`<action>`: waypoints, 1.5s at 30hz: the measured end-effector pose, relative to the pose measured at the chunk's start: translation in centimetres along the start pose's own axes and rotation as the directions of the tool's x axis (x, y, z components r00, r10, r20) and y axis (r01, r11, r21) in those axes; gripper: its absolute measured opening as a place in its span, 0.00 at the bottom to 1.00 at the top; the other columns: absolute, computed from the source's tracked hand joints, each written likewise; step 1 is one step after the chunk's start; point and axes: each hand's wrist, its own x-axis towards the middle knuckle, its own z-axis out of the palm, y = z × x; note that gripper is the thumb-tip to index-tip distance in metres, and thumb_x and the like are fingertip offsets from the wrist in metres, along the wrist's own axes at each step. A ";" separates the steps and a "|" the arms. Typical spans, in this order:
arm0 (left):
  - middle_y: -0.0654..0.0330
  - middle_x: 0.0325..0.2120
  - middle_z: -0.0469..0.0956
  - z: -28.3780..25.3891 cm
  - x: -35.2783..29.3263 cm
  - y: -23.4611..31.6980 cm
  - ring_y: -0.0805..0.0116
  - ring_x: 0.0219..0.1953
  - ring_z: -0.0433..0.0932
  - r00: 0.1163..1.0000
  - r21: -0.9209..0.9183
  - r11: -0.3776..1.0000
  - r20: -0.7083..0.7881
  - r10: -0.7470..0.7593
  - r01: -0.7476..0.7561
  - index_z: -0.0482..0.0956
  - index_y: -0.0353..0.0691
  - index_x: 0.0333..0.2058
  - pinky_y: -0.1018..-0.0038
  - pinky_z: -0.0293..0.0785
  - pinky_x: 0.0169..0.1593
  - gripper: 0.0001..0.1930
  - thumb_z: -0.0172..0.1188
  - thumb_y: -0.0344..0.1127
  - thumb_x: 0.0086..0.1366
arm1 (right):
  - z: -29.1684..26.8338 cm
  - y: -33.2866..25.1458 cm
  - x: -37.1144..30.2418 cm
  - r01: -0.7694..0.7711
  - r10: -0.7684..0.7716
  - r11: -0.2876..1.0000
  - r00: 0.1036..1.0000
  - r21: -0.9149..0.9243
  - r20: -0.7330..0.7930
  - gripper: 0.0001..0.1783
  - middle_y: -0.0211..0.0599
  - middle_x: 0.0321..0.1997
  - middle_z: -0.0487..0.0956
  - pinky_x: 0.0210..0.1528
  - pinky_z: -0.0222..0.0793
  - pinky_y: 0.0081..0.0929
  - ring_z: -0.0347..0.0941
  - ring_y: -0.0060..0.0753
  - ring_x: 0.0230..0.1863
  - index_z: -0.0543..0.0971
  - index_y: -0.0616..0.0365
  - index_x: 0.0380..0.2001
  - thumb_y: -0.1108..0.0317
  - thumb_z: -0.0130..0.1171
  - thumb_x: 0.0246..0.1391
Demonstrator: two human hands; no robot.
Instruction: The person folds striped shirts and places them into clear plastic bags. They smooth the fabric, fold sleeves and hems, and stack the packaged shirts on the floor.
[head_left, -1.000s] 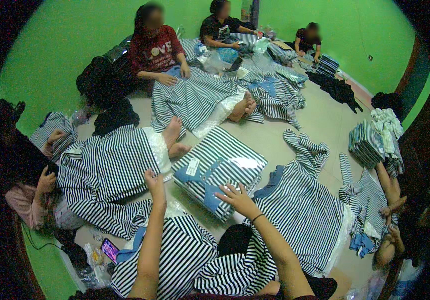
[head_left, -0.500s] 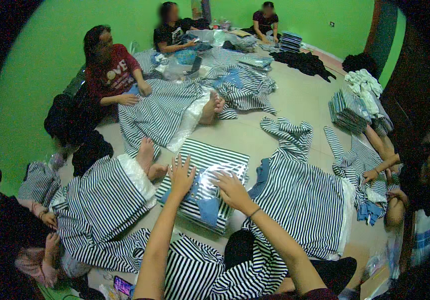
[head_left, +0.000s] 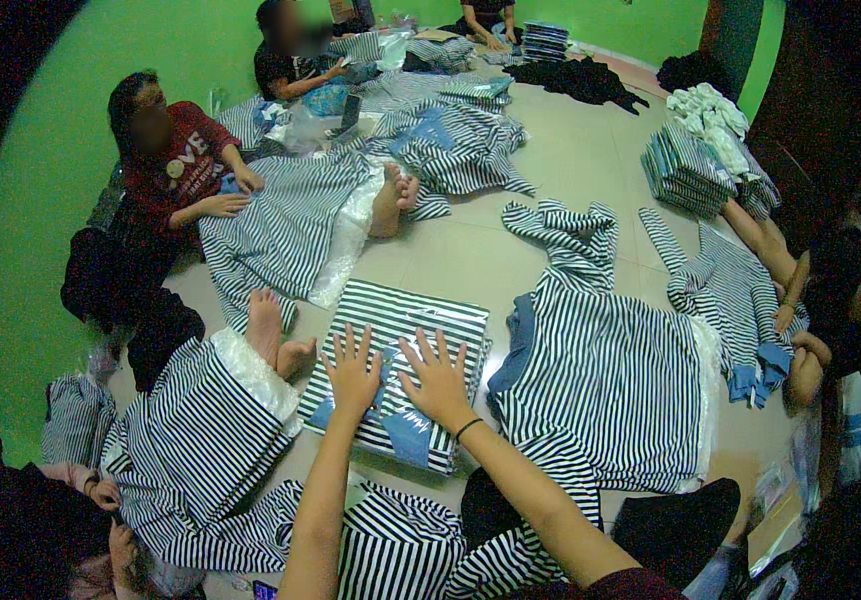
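In front of me on the floor lies a stack of folded striped shirts (head_left: 421, 305) in clear plastic, the top one showing blue denim-like patches. My left hand (head_left: 353, 372) rests flat on its left part with the fingers spread. Beside it my right hand (head_left: 436, 378), a dark band at the wrist, lies open on the same stack, fingers apart. Neither hand grips anything. To the right a striped shirt with a blue collar (head_left: 601, 380) is spread out. More striped cloth (head_left: 396, 545) covers the floor near my forearms.
A person in a red shirt (head_left: 176, 170) sits at the far left over striped cloth (head_left: 286, 215). Folded packed shirts (head_left: 686, 170) stand at the far right beside white cloth (head_left: 708, 112). Black cloth (head_left: 581, 83) lies at the back. Another person's bare foot (head_left: 265, 325) is left of the stack.
My right hand has moved down flat onto the plastic and nearer the left hand, its fingers now pointing forward. The whole view has shifted a little.
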 end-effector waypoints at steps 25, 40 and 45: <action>0.45 0.46 0.62 -1.2 -3.5 11.2 0.50 0.51 0.57 0.878 -0.207 0.887 -0.351 0.327 -0.413 0.63 0.33 0.46 0.63 0.50 0.54 0.25 0.52 0.29 0.45 | -12.6 21.6 -20.3 -0.365 0.326 0.888 0.929 -0.279 -0.177 0.32 0.51 0.57 0.54 0.60 0.37 0.40 0.41 0.46 0.61 0.56 0.58 0.53 0.69 0.46 0.40; 0.51 0.27 0.70 5.0 -13.6 22.8 0.53 0.34 0.67 0.620 -0.351 0.809 0.520 0.587 -0.471 0.75 0.40 0.29 0.65 0.65 0.38 0.13 0.47 0.22 0.45 | -25.1 35.0 -35.5 -0.208 0.392 0.814 0.886 -0.543 0.248 0.04 0.37 0.23 0.73 0.31 0.64 0.34 0.71 0.36 0.27 0.71 0.53 0.19 0.70 0.45 0.40; 0.53 0.29 0.72 1.0 -13.6 21.5 0.54 0.35 0.67 0.759 -0.269 0.842 0.366 0.539 -0.468 0.76 0.42 0.30 0.62 0.61 0.42 0.13 0.48 0.33 0.44 | -27.0 33.7 -36.4 -0.287 0.318 0.808 0.948 -0.514 -0.030 0.06 0.36 0.21 0.72 0.35 0.58 0.37 0.69 0.38 0.26 0.71 0.51 0.17 0.72 0.44 0.40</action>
